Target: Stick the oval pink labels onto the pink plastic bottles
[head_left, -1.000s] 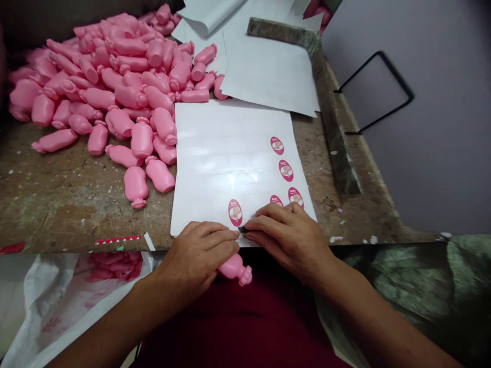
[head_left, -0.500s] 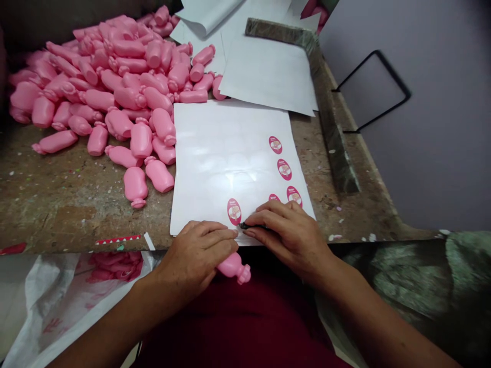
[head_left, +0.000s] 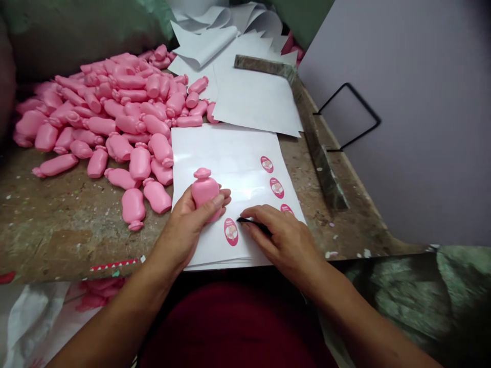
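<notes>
Cradled in my left hand (head_left: 194,212) is a small pink plastic bottle (head_left: 205,190), its neck pointing away from me and the thumb across its lower side. My right hand (head_left: 282,235) pinches a thin black pointed tool (head_left: 255,223); whether it is a blade or tweezers I cannot tell. Beneath both hands lies a white sticker sheet (head_left: 222,148). An oval pink label (head_left: 230,232) sits on the sheet between the hands, just below the tool's tip. More oval labels (head_left: 276,188) run down the sheet's right side, the lowest partly covered by my right hand.
A large heap of pink bottles (head_left: 130,122) covers the table's left and back. White paper sheets (head_left: 257,99) lie behind the sticker sheet, beside a raised wooden strip (head_left: 320,158). A black metal bracket (head_left: 372,122) juts at the right. A plastic bag (head_left: 38,317) hangs below the front edge.
My left hand has lifted the bottle from the table's front edge up over the sheet and turned it neck-away. The right hand has stayed near the label with the tool. The camera view has tilted upward.
</notes>
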A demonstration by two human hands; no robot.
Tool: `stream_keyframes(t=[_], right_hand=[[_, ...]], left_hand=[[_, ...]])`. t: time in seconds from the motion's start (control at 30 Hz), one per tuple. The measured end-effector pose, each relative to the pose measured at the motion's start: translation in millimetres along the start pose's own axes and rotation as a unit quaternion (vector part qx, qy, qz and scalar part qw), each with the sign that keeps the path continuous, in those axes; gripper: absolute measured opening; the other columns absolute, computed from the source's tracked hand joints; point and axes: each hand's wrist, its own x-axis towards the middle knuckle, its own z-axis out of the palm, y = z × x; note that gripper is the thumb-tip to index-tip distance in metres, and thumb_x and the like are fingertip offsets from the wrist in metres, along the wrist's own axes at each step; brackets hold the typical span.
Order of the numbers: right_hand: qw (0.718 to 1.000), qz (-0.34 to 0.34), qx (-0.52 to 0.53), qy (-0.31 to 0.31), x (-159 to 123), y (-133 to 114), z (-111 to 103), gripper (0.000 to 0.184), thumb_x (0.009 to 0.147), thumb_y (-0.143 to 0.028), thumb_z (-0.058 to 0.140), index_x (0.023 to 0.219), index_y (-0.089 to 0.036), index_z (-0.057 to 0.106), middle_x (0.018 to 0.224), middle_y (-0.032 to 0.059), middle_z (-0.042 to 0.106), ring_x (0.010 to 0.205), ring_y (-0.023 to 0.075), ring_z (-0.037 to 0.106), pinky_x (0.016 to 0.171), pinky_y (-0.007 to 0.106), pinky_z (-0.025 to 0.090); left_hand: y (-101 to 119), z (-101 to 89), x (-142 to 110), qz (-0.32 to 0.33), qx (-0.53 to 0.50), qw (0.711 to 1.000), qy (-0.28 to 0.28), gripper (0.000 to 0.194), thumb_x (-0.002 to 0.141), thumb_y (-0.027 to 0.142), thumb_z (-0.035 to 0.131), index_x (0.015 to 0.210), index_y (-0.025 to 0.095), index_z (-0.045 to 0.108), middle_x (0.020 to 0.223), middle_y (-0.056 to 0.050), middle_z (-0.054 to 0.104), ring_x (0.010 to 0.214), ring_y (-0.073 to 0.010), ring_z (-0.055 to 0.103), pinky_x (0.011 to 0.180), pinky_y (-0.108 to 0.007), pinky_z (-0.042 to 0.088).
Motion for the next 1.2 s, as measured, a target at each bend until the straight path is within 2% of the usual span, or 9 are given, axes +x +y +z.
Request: stream_keyframes(t=[0.13, 0.43, 0.6, 0.83, 0.9, 0.97, 1.1, 1.2], right_hand=[[0.999, -0.010, -0.031, 0.021, 0, -2, 6, 0.008, 0.094, -0.018, 0.057, 0.095, -0.020, 0.064, 0.083, 0.0008, 0.072, 0.070, 0.0197, 0.064, 0.067, 0.032, 0.038], [0.996, -0.039, -0.060, 0.053, 2, -8, 8, 0.013, 0.096, -0.018, 0.052, 0.090, -0.018, 0.064, 0.078, 0.0015, 0.071, 0.063, 0.0192, 0.062, 0.066, 0.033, 0.034], [0.997, -0.026, -0.039, 0.055, 2, -5, 15, 0.011, 0.095, -0.018, 0.054, 0.091, -0.018, 0.064, 0.081, 0.0015, 0.072, 0.066, 0.0181, 0.062, 0.065, 0.031, 0.035], [0.999, 0.028, 0.016, 0.003, 12, -4, 11, 0.008, 0.091, -0.022, 0.058, 0.090, -0.021, 0.066, 0.083, 0.0005, 0.074, 0.069, 0.0181, 0.064, 0.068, 0.031, 0.035], [0.998, 0.034, 0.053, -0.019, 12, -2, 7, 0.007, 0.090, -0.022, 0.060, 0.089, -0.022, 0.067, 0.081, -0.0012, 0.074, 0.067, 0.0167, 0.063, 0.068, 0.031, 0.036], [0.997, 0.027, 0.065, -0.016, 11, 0, 6, 0.007, 0.089, -0.022, 0.059, 0.089, -0.021, 0.067, 0.078, -0.0016, 0.073, 0.066, 0.0163, 0.063, 0.068, 0.030, 0.036], [1.000, -0.003, -0.014, 0.026, 7, 3, 8, 0.011, 0.090, -0.021, 0.056, 0.091, -0.018, 0.066, 0.079, 0.0011, 0.074, 0.066, 0.0183, 0.064, 0.069, 0.033, 0.034], [0.997, -0.019, -0.064, 0.032, 5, 2, 10, 0.012, 0.091, -0.024, 0.055, 0.088, -0.017, 0.066, 0.078, 0.0017, 0.074, 0.061, 0.0178, 0.061, 0.068, 0.033, 0.031]], left_hand=[[-11, 3.1, 8, -0.004, -0.036, 0.999, 0.031, 0.042, 0.071, 0.035, 0.083, 0.102, 0.017, 0.062, 0.105, -0.007, 0.073, 0.113, -0.0243, 0.065, 0.102, -0.041, 0.049], [-13, 2.4, 4, 0.010, -0.020, 0.999, 0.024, 0.036, 0.077, 0.035, 0.078, 0.105, 0.020, 0.063, 0.106, -0.006, 0.074, 0.111, -0.0217, 0.064, 0.101, -0.037, 0.047], [-15, 2.5, 4, 0.010, -0.001, 1.000, 0.012, 0.033, 0.079, 0.035, 0.077, 0.104, 0.020, 0.063, 0.107, -0.005, 0.074, 0.105, -0.0201, 0.065, 0.096, -0.034, 0.047], [-12, 1.9, 5, 0.011, -0.007, 1.000, 0.017, 0.037, 0.080, 0.036, 0.076, 0.110, 0.019, 0.061, 0.103, -0.005, 0.074, 0.101, -0.0181, 0.064, 0.096, -0.034, 0.046], [-11, 1.9, 6, 0.010, -0.014, 1.000, 0.025, 0.039, 0.080, 0.036, 0.076, 0.111, 0.019, 0.060, 0.101, -0.005, 0.074, 0.101, -0.0185, 0.064, 0.097, -0.035, 0.046], [-10, 2.1, 7, 0.006, -0.033, 0.999, 0.033, 0.037, 0.080, 0.034, 0.076, 0.109, 0.018, 0.061, 0.099, -0.006, 0.074, 0.101, -0.0193, 0.065, 0.097, -0.037, 0.047], [-10, 2.3, 8, 0.000, -0.069, 0.997, 0.040, 0.031, 0.078, 0.030, 0.076, 0.103, 0.017, 0.062, 0.095, -0.006, 0.074, 0.100, -0.0200, 0.067, 0.099, -0.040, 0.049], [-11, 2.3, 8, 0.000, -0.074, 0.997, 0.039, 0.029, 0.078, 0.029, 0.076, 0.100, 0.016, 0.062, 0.094, -0.007, 0.075, 0.100, -0.0198, 0.067, 0.101, -0.041, 0.048]])
